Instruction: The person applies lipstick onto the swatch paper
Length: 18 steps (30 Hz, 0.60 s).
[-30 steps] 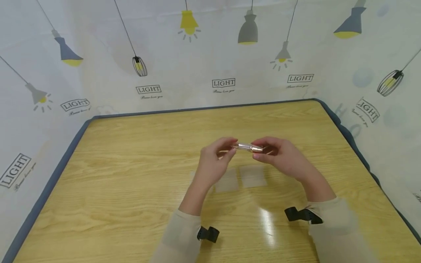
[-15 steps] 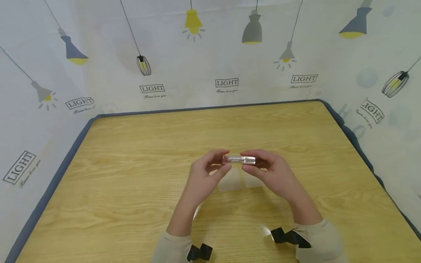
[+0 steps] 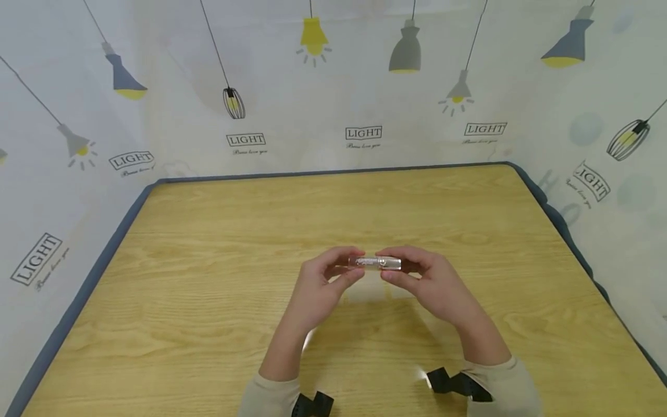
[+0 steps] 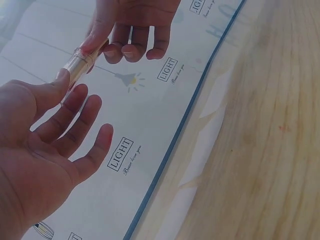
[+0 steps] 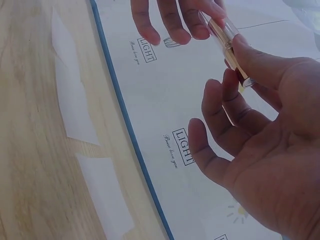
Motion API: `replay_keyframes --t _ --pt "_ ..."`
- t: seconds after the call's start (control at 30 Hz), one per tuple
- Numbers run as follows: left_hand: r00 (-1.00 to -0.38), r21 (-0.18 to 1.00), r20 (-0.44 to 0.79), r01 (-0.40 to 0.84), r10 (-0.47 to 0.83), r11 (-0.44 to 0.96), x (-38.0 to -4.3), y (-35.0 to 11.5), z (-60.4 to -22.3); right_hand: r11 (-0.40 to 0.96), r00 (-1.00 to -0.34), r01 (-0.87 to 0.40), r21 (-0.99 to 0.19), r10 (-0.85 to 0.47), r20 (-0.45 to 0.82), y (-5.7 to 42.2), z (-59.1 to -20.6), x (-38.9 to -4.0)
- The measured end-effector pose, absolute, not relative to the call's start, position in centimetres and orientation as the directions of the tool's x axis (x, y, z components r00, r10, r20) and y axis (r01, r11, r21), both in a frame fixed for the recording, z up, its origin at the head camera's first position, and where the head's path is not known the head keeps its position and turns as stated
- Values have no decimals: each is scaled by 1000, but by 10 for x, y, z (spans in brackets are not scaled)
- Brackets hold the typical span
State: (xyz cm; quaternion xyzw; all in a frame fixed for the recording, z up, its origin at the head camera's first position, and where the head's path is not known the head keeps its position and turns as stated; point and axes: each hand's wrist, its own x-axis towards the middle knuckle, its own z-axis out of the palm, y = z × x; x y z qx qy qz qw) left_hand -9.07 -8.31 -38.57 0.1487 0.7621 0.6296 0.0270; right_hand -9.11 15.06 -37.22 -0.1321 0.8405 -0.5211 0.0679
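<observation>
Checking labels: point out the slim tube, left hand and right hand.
Slim tube (image 3: 372,263), head view: middle of its body.
Left hand (image 3: 319,286), head view: near the thumb's base.
Right hand (image 3: 435,284), head view: near the thumb's base.

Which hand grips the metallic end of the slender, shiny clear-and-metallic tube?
The bare right hand: it holds the tube by its metallic end, while the bare left hand pinches the transparent end.
</observation>
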Motion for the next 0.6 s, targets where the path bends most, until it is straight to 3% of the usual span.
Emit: replay_keyframes --t 0.6 --pt "-966 967 130 173 225 185 -95 -84 -385 445 -956 -97 -890 -289 -41 151 -368 -98"
